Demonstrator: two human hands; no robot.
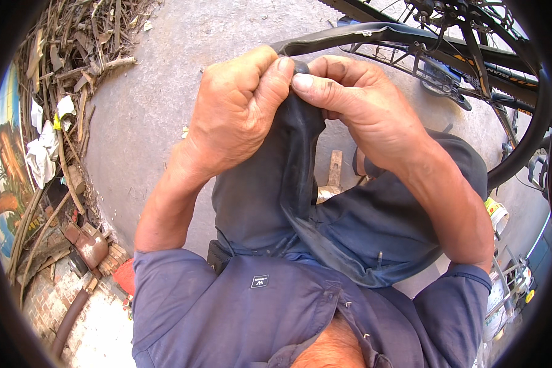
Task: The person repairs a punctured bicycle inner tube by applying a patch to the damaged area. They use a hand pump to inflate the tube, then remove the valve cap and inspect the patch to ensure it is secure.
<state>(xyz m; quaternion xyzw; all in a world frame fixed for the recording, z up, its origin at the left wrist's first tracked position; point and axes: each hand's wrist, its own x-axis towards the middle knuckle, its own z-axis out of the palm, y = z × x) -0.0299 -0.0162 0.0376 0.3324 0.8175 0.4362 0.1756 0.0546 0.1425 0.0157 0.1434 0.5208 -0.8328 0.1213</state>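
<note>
A long black rubber bicycle inner tube (337, 38) is pinched between the fingers of both my hands, above my knee. My left hand (236, 107) is closed, its thumb pressing on the tube. Just beside it, my right hand (371, 104) grips the same stretch with thumb and bent fingers, the thumb tips nearly meeting. From my hands one length of tube runs away to the upper right in front of the bicycle. Another hangs down over my dark trousers to my lap, where a metal valve stem (380, 257) sticks up. My fingers hide part of the pinched spot.
A bicycle with a black pedal (443, 80) and wheels lies or stands at the upper right; its pose is unclear. Sticks (73, 67) are heaped at the left, with bricks (86, 242) below. A white tub (498, 216) stands at the right on the concrete floor (172, 55).
</note>
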